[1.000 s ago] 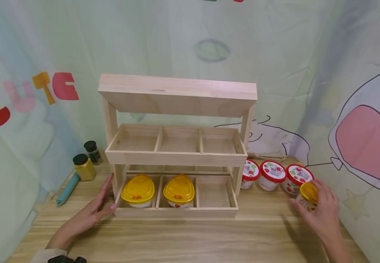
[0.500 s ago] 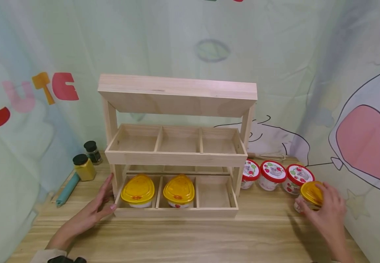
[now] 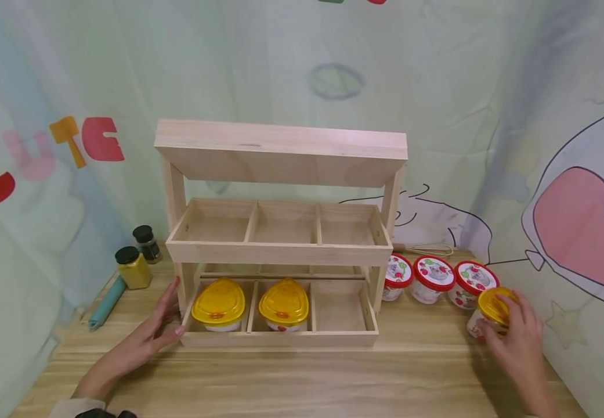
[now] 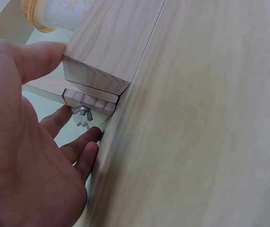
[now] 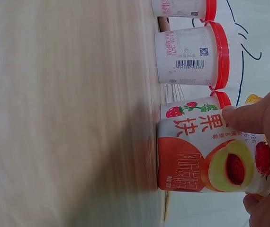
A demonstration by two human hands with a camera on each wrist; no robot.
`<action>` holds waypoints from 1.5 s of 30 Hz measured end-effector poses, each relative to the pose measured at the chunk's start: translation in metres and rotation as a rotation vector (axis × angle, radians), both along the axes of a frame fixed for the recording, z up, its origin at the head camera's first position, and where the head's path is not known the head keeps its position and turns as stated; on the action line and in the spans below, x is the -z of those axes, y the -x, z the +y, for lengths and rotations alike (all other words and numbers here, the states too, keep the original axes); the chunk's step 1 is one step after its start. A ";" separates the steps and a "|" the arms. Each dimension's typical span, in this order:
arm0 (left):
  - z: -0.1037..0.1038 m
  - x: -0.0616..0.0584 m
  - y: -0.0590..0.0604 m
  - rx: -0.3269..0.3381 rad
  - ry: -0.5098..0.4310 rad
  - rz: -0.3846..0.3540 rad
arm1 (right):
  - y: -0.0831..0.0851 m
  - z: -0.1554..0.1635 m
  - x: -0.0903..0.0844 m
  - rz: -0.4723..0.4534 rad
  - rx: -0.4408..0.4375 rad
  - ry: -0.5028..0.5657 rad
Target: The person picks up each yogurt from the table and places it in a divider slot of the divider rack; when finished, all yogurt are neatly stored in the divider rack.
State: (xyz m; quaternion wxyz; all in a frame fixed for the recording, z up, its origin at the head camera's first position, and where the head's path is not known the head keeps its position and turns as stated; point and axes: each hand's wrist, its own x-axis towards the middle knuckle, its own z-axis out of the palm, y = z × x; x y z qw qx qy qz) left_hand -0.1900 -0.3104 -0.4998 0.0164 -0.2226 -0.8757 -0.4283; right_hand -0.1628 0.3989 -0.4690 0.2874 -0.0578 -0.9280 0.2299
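Note:
A two-tier wooden rack (image 3: pixel 281 251) stands on the wooden table (image 3: pixel 302 377). Two yellow-lidded cups (image 3: pixel 219 303) (image 3: pixel 284 303) sit in its lower tray's left and middle compartments; the right one (image 3: pixel 337 306) holds nothing. My left hand (image 3: pixel 158 325) rests with straight fingers against the rack's lower left corner (image 4: pixel 97 71). At the far right my right hand (image 3: pixel 513 339) grips a yellow-lidded fruit cup (image 3: pixel 492 310) (image 5: pixel 211 158), which stands on the table. Three red-lidded cups (image 3: pixel 434 278) stand in a row between it and the rack.
Two dark-capped spice jars (image 3: pixel 133 267) and a teal tool (image 3: pixel 105 303) lie left of the rack. A wire whisk (image 3: pixel 427 248) lies behind the red-lidded cups. A printed cloth backdrop (image 3: pixel 568 174) hangs close behind and to the right.
My right hand has shifted slightly right with the yellow-lidded cup and set it down on the table. The left hand has not moved.

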 end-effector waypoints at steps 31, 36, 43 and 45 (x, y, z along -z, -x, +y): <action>-0.001 0.000 0.001 0.012 -0.014 -0.009 | -0.014 -0.051 -0.036 0.175 -0.131 0.000; -0.001 0.001 0.001 0.008 -0.006 -0.002 | -0.015 -0.064 -0.038 0.154 -0.157 0.000; 0.000 0.001 0.001 0.015 -0.015 0.005 | -0.018 -0.081 -0.041 0.158 -0.196 0.029; 0.000 0.002 0.001 0.019 -0.019 0.008 | -0.018 -0.085 -0.043 0.152 -0.199 0.030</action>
